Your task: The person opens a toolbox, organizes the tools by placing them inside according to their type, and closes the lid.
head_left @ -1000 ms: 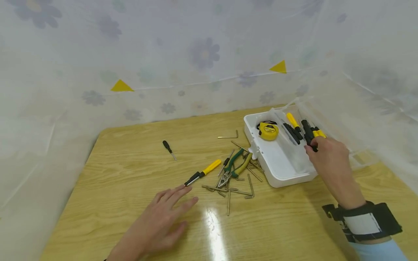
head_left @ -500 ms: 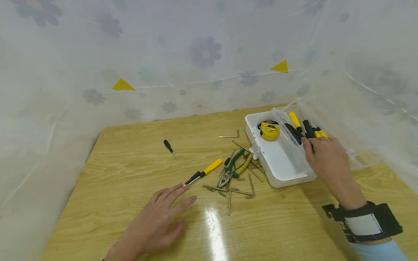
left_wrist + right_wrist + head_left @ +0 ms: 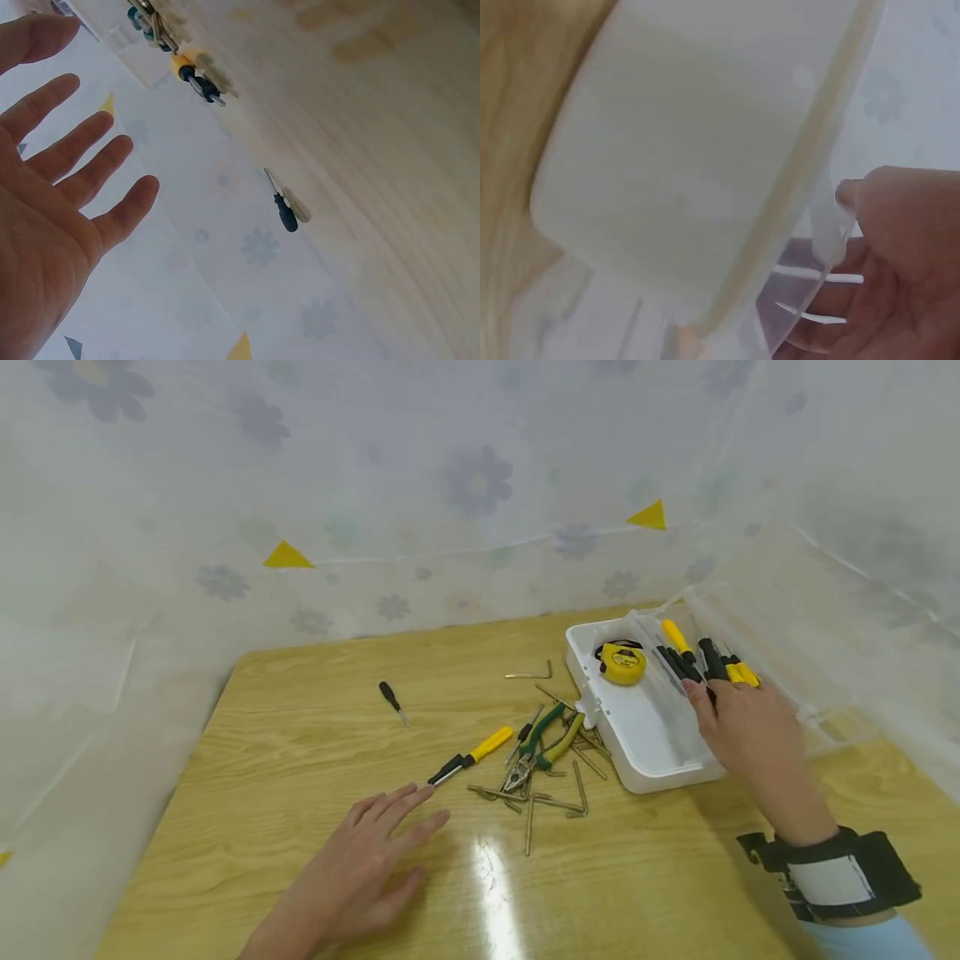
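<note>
My left hand [image 3: 367, 856] is spread over the table's front half, fingers straight and apart. Its fingertips are close to a yellow-handled screwdriver [image 3: 491, 742] lying alongside a black-handled tool [image 3: 447, 770]; whether they touch is unclear. In the left wrist view that palm [image 3: 45, 240] holds nothing. My right hand [image 3: 750, 727] reaches into the right compartment of the white toolbox [image 3: 637, 772], among black-handled tools [image 3: 712, 660] and yellow-handled screwdrivers [image 3: 738, 671]. A dark piece shows between thumb and forefinger, but the grip is hidden. The right wrist view mostly shows the toolbox's side [image 3: 682, 150].
A yellow tape measure [image 3: 622, 663] lies in the box's left compartment. The clear lid [image 3: 765, 635] is folded back rightward. Green-handled pliers [image 3: 525, 764] lie on a heap of hex keys [image 3: 577, 789] left of the box. A small black screwdriver [image 3: 392, 697] lies farther left.
My right hand's thumb has shifted slightly left inside the toolbox, nearer the divider and the black handles. The left hand stays almost where it was.
</note>
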`<state>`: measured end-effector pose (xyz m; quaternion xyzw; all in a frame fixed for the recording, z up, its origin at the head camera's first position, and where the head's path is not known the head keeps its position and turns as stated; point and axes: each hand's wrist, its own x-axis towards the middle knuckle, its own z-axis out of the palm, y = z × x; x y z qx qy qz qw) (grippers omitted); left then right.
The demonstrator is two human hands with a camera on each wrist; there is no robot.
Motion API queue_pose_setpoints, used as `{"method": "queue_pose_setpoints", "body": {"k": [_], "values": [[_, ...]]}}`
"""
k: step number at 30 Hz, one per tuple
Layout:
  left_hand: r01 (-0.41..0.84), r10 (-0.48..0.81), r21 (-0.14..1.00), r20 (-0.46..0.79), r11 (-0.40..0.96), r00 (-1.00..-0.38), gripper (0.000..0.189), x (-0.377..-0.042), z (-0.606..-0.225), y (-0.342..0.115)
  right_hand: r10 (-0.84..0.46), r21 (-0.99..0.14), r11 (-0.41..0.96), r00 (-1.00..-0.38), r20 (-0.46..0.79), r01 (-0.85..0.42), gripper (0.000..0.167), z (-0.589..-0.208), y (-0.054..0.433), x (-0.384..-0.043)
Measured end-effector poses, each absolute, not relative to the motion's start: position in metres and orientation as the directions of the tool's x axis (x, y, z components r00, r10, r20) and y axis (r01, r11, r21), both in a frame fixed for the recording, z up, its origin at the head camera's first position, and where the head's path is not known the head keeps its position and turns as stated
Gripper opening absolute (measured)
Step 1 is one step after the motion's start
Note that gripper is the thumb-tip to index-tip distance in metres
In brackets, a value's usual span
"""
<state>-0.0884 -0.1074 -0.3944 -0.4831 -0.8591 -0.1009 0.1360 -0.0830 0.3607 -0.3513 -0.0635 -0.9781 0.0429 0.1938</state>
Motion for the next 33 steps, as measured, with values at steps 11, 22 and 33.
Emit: {"method": "queue_pose_setpoints", "body": {"k": [11,22,33], "values": [[0.814,0.749,0.062,0.356,0.578,-0.559,0.068,-0.093,-0.395,-0.128,-0.219,-0.049,0.942,-0.72,0.659,-0.331,0.021,-0.369,0.285,-0.102],[0.817,0.742,0.06,0.386,0.573,-0.548,0.071,-0.09,-0.395,-0.135,-0.524,-0.075,0.833,-0.826,0.207,-0.548,0.028,-0.382,0.196,-0.12],[0.814,0.741,0.052,0.386,0.578,-0.55,0.069,-0.089,-0.396,-0.138,-0.622,-0.101,0.783,-0.778,-0.087,-0.614,0.05,-0.39,0.134,-0.144]]}}
